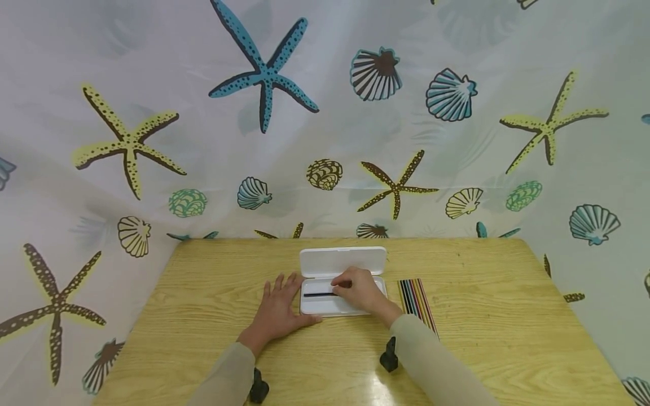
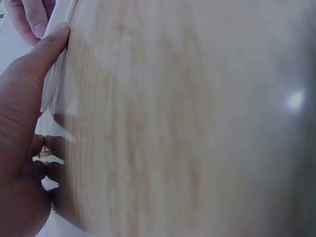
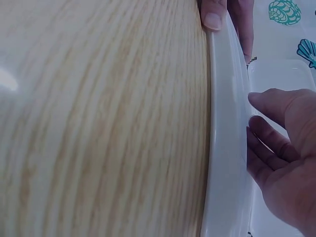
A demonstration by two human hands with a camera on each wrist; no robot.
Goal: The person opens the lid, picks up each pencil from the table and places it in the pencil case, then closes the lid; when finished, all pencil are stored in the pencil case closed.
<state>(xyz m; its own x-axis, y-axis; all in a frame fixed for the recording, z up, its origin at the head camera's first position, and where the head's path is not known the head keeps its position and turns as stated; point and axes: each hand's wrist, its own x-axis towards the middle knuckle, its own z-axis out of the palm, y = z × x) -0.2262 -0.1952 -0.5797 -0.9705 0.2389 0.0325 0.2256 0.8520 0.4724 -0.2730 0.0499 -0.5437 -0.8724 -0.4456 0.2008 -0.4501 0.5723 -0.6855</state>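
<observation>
A white pencil case [image 1: 325,307] lies with its hinged lid [image 1: 325,261] raised at the back. Inside it, parallel to the long sides, is a black pencil [image 1: 317,294]. My right hand [image 1: 359,288] reaches in over the pencil's right part, hiding it. In the right wrist view, its thumb [image 3: 269,102] and curled fingers stand apart behind the front wall. My left hand [image 1: 278,311] rests spread at the case's left end. Its thumb touches the front edge, and the other fingers point toward the back left corner.
A row of several coloured pencils [image 1: 417,301] lies right of the case, its near end by the right sleeve [image 1: 431,358]. The wood-grain table [image 1: 213,287] meets a curtain [image 1: 315,135] printed with shells and starfish along its back and sides.
</observation>
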